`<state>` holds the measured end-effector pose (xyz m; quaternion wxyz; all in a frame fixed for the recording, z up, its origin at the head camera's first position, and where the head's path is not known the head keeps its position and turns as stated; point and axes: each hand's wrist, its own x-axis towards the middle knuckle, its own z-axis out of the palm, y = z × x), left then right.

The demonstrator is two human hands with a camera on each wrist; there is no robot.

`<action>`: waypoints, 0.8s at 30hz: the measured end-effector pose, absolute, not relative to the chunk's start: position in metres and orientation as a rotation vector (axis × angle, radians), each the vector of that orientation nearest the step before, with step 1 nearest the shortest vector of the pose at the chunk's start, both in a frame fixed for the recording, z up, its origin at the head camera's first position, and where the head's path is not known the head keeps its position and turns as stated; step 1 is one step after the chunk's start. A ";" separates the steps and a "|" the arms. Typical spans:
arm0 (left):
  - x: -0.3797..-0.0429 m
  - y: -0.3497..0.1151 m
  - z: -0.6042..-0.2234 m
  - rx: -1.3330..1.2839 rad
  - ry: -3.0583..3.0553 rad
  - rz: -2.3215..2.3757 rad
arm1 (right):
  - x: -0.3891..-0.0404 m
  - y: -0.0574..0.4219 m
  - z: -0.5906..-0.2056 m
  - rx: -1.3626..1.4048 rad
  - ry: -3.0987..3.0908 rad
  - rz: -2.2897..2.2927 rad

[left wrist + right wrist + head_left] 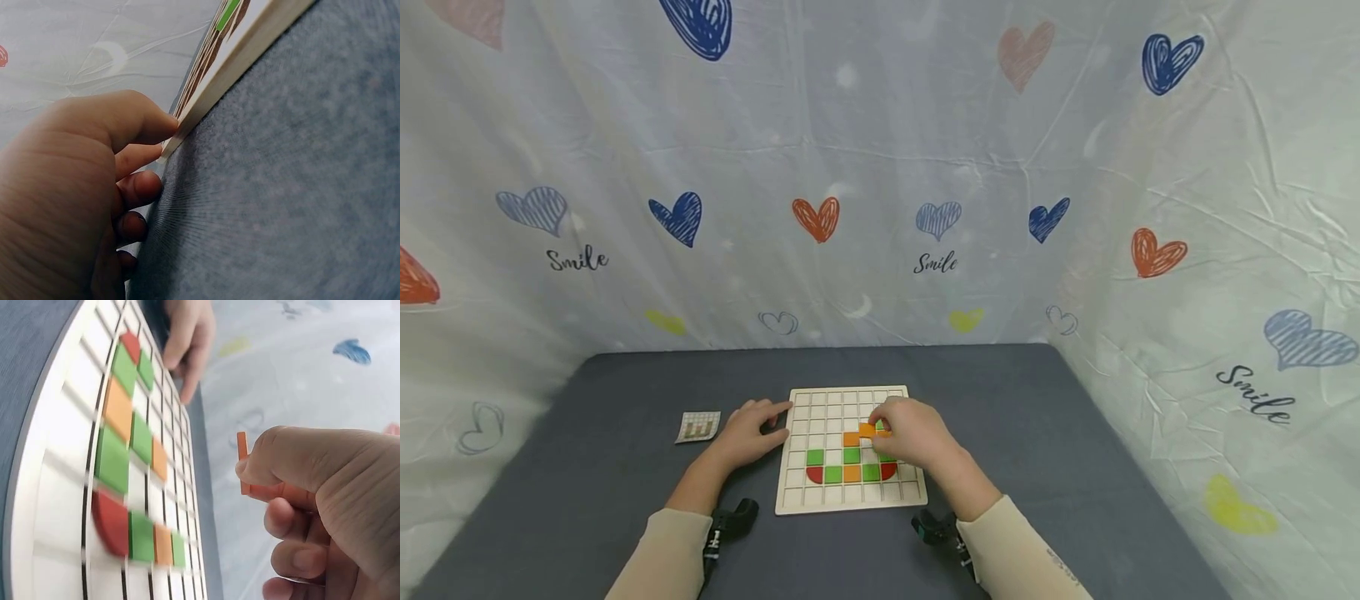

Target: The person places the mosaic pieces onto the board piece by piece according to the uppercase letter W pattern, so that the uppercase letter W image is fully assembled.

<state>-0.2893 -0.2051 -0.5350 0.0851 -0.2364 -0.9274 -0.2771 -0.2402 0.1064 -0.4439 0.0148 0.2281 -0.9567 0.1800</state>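
Observation:
A pale grid board [816,412] lies flat on the table, with green, orange and red tiles set in its lower and middle cells. My right hand [913,432] is over the board's right part and pinches an orange square tile [242,450] between thumb and fingers, lifted above the surface. That hand partly covers the tiles on the right side in the head view. Another orange tile [851,439] sits on the board near the held one. At the board's left edge, my left hand [747,432] touches the rim with extended thumb and index finger [150,122].
A small printed card [697,427] with a coloured grid pattern lies left of the board, beside the left hand. The dark grey table [1000,400] is bordered by a white curtain [880,283] printed with hearts.

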 end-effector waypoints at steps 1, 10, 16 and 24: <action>-0.289 -0.205 -0.535 -0.708 -2.765 -0.835 | -0.241 0.101 -0.443 0.720 -2.989 0.546; -0.294 -0.206 -0.539 -0.689 -2.805 -0.819 | -0.254 0.056 -0.447 0.808 -3.076 0.447; -0.294 -0.206 -0.539 -0.703 -2.790 -0.827 | -0.259 0.034 -0.452 0.828 -3.137 0.365; -0.294 -0.207 -0.540 -0.702 -2.793 -0.806 | -0.265 0.017 -0.466 0.816 -3.167 0.271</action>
